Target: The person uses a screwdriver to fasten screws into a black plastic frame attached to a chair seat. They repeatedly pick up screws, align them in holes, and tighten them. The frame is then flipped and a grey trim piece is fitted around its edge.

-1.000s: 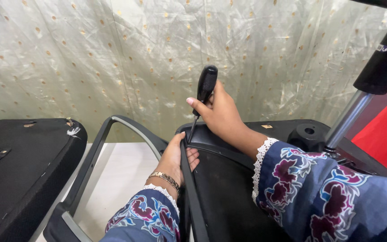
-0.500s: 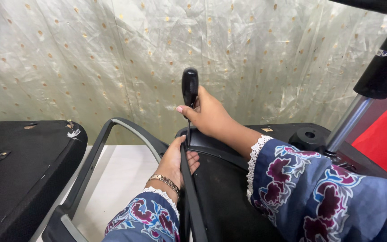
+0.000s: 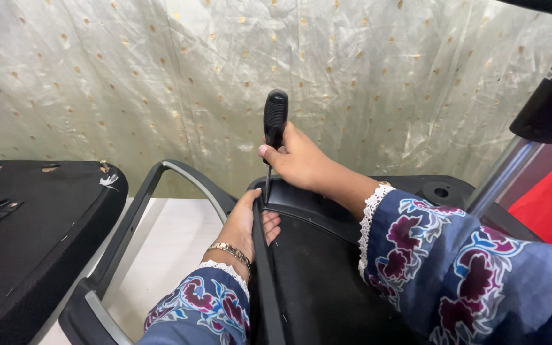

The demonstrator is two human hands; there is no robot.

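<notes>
I hold a screwdriver with a thick black handle straight up in my right hand, fingers wrapped tight around it. Its thin metal tip pushes down at the edge of a black plastic chair seat. My left hand grips that edge, fingers curled under. A curved black armrest sits beside it. A cream curtain with gold dots hangs behind.

Black screwdriver handle, black chair seat, blue sleeves with maroon flowers, cream curtain with gold dots.
</notes>
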